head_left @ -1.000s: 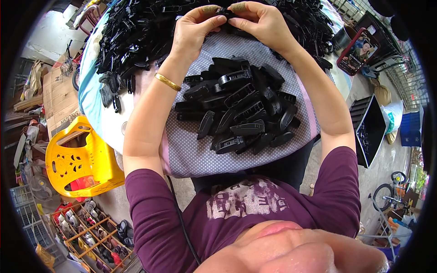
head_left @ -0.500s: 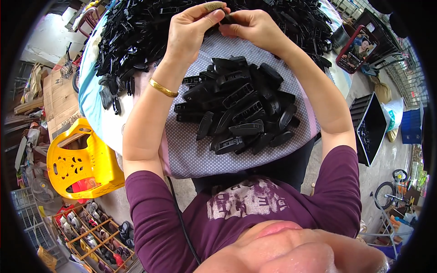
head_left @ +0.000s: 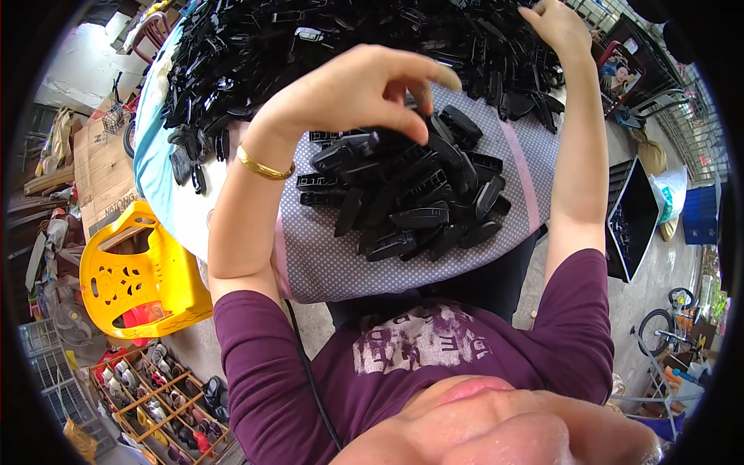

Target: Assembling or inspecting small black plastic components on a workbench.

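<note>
My left hand [head_left: 349, 93], with a gold bangle [head_left: 263, 164] on its wrist, hovers over a small pile of black plastic parts [head_left: 418, 209]. Its fingertips are bunched and point down at the pile; whether a part sits between them is unclear. The pile lies on a grey dotted cloth [head_left: 325, 263] across my lap. My right hand [head_left: 556, 25] is stretched far out to the upper right, fingers resting on a large heap of the same black parts [head_left: 325, 39]. Its fingertips are hidden among them.
The heap lies on a table covered in light blue [head_left: 151, 155]. A yellow plastic stool [head_left: 139, 271] and a cardboard box [head_left: 97, 170] stand to my left, a shoe rack [head_left: 155, 387] below them. A black tray [head_left: 632, 217] and a bicycle [head_left: 666, 325] are on my right.
Both hands were together at the edge of the heap. Now they have parted: the left has come back over the lap pile, the right has gone out to the far right of the heap.
</note>
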A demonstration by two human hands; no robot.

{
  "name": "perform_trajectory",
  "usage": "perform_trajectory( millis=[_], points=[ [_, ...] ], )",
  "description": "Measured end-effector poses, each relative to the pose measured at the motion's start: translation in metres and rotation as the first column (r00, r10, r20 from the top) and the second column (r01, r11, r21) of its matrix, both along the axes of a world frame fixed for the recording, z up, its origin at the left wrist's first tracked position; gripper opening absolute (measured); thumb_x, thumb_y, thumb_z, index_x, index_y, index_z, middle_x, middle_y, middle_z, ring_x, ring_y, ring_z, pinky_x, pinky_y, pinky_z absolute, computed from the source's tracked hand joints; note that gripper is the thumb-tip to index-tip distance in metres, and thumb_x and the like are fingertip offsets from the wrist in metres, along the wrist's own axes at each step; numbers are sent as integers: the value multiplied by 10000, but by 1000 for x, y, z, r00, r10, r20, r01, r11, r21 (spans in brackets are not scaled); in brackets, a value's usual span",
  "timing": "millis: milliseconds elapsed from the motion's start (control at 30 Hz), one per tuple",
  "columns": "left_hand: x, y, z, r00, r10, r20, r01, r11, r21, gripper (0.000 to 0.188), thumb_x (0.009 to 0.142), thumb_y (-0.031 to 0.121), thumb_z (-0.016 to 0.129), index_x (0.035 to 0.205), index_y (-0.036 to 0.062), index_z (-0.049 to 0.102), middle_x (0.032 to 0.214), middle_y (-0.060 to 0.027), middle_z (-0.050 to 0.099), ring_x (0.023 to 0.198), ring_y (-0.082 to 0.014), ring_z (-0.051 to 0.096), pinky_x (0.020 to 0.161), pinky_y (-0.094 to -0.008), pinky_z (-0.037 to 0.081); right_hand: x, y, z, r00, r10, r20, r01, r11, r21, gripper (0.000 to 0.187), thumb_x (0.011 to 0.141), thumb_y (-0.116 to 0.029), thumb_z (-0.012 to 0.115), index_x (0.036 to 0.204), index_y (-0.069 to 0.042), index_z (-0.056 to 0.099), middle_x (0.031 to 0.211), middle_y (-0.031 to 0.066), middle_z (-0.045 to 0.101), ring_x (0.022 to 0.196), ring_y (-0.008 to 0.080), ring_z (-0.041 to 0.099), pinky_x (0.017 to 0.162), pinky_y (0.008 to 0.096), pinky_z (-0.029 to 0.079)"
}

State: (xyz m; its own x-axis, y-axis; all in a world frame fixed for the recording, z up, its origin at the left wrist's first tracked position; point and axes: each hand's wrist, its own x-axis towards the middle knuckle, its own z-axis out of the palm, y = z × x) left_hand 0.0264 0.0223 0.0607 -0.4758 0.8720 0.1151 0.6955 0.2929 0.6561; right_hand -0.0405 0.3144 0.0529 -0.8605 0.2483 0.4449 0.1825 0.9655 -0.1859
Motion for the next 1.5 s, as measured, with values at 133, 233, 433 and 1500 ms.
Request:
perform_trajectory(
  millis=[133, 233, 433, 1500],
  points=[
    [-17, 6, -23, 994, 68, 86, -76, 993, 89, 294, 812, 241, 663, 1046, 62, 663, 891, -88, 686, 853, -153, 638, 755, -269, 499, -12, 10, -16, 995, -1, 103, -15, 989, 147, 271, 691, -334, 715, 790, -83, 700, 831, 146, 669, 827, 276, 643, 761, 380, 499],
    [-48, 20, -46, 922, 302, -243, -296, 953, 60, 239, 809, 167, 643, 1018, 52, 666, 950, -108, 659, 875, -234, 630, 802, -309, 497, -27, 12, -29, 996, 12, 85, -19, 997, 79, 350, 683, -311, 721, 960, -104, 665, 899, 136, 665, 885, 283, 630, 804, 388, 489],
    [-77, 32, -82, 716, 323, -619, -408, 913, 4, 250, 726, 93, 678, 973, 64, 651, 997, -105, 600, 962, -279, 558, 837, -334, 465, -7, -20, -12, 948, 268, -172, -304, 922, -238, 340, 687, -248, 729, 936, -30, 655, 802, 139, 671, 776, 263, 653, 719, 346, 505],
    [-69, -19, -72, 756, 283, 591, -621, 597, 508, 337, 803, 66, 673, 1126, 2, 601, 960, -120, 651, 824, -185, 654, 778, -305, 558, 37, -110, -14, 577, 756, -311, -802, 452, -389, 236, 720, -113, 692, 905, 22, 637, 772, 167, 651, 696, 213, 645, 639, 297, 493]
  ],
)
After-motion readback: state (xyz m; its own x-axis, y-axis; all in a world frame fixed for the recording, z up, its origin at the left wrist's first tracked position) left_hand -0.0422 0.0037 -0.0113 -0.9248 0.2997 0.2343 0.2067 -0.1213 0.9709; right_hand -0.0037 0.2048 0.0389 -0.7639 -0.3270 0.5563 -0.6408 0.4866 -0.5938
